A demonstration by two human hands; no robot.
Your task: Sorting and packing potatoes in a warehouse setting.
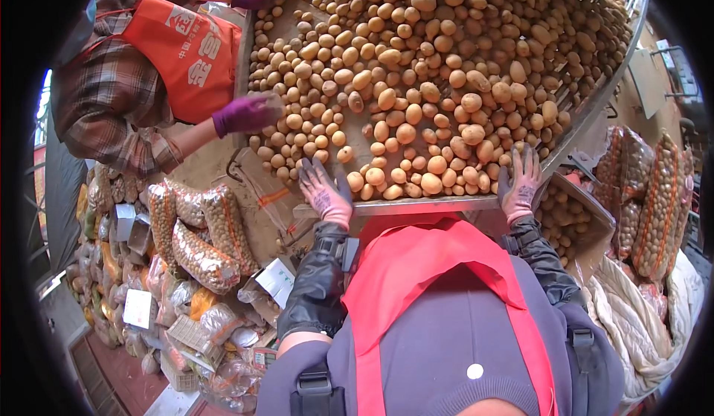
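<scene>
A broad metal-rimmed sorting table (401,207) spreads before me, loaded with loose potatoes (401,81). My left hand (326,192), in a pink and grey glove, lies at the left end of the near rim, fingers apart, beside small potatoes. At the right corner, my right hand (521,184) wears a matching glove; its fingers are spread against the outermost potatoes. Neither hand grips a potato. Larger potatoes lie along the near edge between my hands, and smaller ones gather toward the left side.
A co-worker in an orange apron (187,53) leans in from the left, one purple-gloved hand (245,116) over the potatoes. Filled potato bags (203,257) stand at left and right. A box of potatoes (563,221) is by my right arm; bagged goods (184,315) cover the floor.
</scene>
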